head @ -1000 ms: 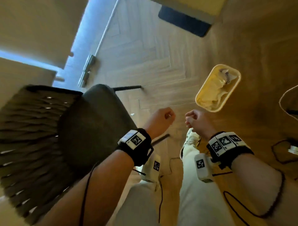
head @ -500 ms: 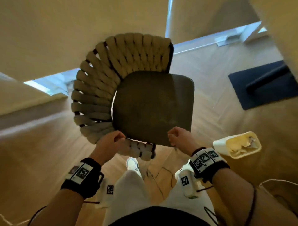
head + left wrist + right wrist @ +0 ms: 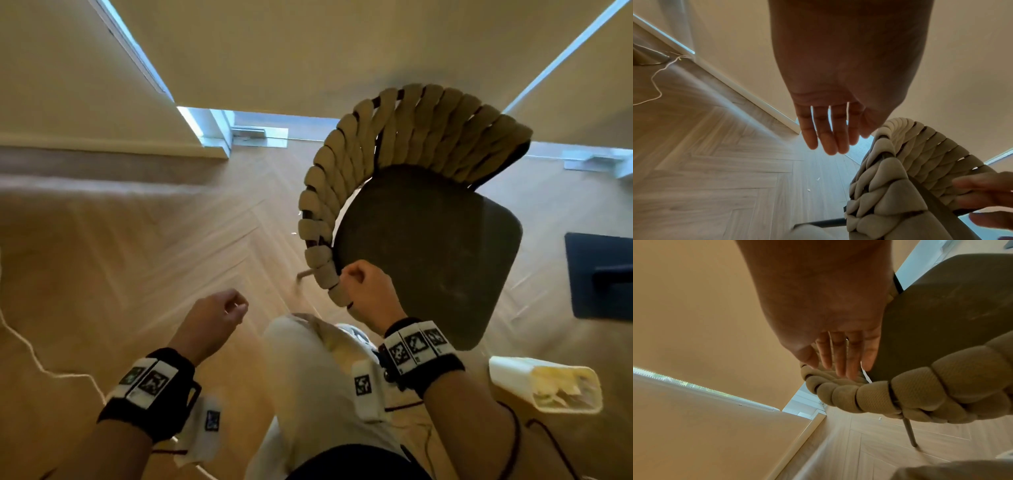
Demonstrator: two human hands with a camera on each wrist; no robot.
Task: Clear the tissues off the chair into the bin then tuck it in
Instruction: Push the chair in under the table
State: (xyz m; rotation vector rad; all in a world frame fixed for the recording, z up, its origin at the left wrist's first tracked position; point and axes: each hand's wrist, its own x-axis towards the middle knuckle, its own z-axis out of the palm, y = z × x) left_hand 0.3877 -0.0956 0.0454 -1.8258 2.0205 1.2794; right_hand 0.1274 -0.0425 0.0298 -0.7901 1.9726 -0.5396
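Seen from the head view, the chair (image 3: pixel 424 253) stands on the herringbone wood floor (image 3: pixel 137 260), its dark seat bare of tissues and its woven rope back toward the wall (image 3: pixel 308 51). The bin (image 3: pixel 544 387) sits low at the right, just beside the seat's near corner, with crumpled tissues (image 3: pixel 561 389) inside it. The right hand (image 3: pixel 368 294) lies at the near end of the rope back where it meets the seat; its wrist view shows the fingers (image 3: pixel 840 356) fairly straight against the rope, so a firm hold cannot be confirmed. The left hand (image 3: pixel 214 320) hangs apart from the chair over bare floor, fingers loosely extended and holding nothing.

Judged risks: a one-handed push at one end of the back would likely swing the chair rather than slide it straight, and a leg could knock the bin over and spill the tissues. A white cord (image 3: pixel 37 359) trails on the floor at the left, and a dark mat (image 3: pixel 589 274) lies at the right; either could snag a leg. Small white scraps (image 3: pixel 813 184) remain on the floor. No surface to tuck the chair under is in view.
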